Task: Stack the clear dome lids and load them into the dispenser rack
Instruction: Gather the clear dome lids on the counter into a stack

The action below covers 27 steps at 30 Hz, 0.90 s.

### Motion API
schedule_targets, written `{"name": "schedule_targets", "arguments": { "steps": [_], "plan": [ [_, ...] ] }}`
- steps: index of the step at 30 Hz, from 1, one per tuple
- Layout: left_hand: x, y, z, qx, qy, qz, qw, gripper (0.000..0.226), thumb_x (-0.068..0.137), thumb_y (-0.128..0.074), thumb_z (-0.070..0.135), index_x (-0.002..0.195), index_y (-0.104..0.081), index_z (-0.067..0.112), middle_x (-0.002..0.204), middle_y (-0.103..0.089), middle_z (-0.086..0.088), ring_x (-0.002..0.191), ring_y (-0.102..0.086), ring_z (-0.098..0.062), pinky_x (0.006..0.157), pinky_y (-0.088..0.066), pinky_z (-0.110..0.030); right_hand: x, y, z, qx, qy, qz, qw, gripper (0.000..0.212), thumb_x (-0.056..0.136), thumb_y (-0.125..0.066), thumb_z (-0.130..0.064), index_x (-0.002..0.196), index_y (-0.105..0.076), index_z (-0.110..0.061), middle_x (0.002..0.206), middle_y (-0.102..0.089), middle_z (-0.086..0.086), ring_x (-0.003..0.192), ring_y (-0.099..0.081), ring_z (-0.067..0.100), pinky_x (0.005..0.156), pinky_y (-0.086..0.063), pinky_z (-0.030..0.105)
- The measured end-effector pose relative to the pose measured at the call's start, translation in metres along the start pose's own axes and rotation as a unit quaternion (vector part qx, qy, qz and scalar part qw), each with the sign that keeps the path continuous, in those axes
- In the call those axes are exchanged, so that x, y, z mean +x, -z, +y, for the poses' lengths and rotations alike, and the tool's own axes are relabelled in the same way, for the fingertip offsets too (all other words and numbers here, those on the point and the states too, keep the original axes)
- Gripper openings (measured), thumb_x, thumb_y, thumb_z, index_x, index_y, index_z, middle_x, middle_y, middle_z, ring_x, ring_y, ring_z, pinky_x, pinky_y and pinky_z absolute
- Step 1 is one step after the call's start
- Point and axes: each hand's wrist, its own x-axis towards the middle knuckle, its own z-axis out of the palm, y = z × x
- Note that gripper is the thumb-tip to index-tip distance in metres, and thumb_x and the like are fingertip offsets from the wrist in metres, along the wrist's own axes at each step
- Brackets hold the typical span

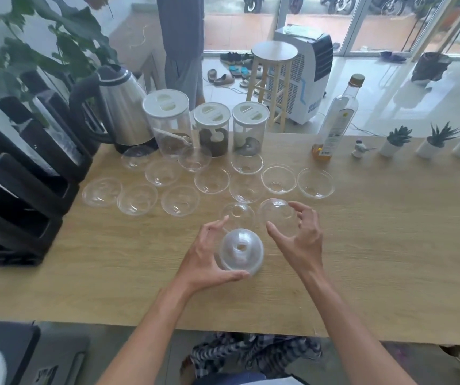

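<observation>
A stack of clear dome lids (241, 252) stands dome-up on the wooden table (376, 245), and my left hand (209, 259) grips it with thumb in front and fingers behind. My right hand (298, 237) holds a single dome lid (277, 215) just right of the stack, fingers curled round its rim. Another lid (237, 216) lies dome-up right behind the stack. Several more loose lids (212, 180) lie hollow side up across the middle of the table. The black dispenser rack (26, 173) stands at the table's left end.
A steel kettle (123, 112), three clear canisters with white tops (208, 129) and a glass bottle (337, 118) line the table's far side. Small potted plants (440, 140) stand at the far right. Beyond are a stool (273, 79) and a person's legs (184, 68).
</observation>
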Motion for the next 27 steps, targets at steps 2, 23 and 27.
{"name": "schedule_targets", "arguments": {
  "steps": [2,23,27],
  "plan": [
    [0.001,0.015,-0.005,-0.064,0.034,0.015,0.997,0.114,0.057,-0.073,0.085,0.154,-0.033,0.041,0.144,-0.042,0.015,0.133,-0.045,-0.004,0.106,-0.043,-0.033,-0.009,-0.002,-0.017,0.021,0.021,-0.020,0.999,0.067,0.073,-0.092,-0.031,0.131,-0.061,-0.020,0.123,-0.057,-0.007,0.110,-0.058,0.010,0.097,-0.048,0.024],
    [0.091,0.086,-0.063,0.228,0.120,0.061,0.964,0.109,0.073,-0.081,0.056,0.159,-0.027,0.016,0.160,-0.032,-0.020,0.151,-0.022,-0.033,0.123,-0.026,-0.043,-0.095,-0.053,-0.042,-0.103,0.016,-0.058,0.993,0.071,0.077,-0.086,-0.034,0.140,-0.053,-0.025,0.137,-0.053,-0.005,0.119,-0.052,0.005,0.095,-0.031,-0.004],
    [0.098,0.086,-0.069,0.219,0.123,0.064,0.966,0.104,0.073,-0.083,0.051,0.157,-0.032,0.018,0.155,-0.038,-0.020,0.147,-0.031,-0.033,0.120,-0.031,-0.045,-0.097,-0.056,-0.042,-0.103,0.006,-0.047,0.994,0.075,0.075,-0.088,-0.033,0.141,-0.053,-0.025,0.139,-0.054,-0.004,0.123,-0.054,0.009,0.098,-0.031,0.000]
  ]
}}
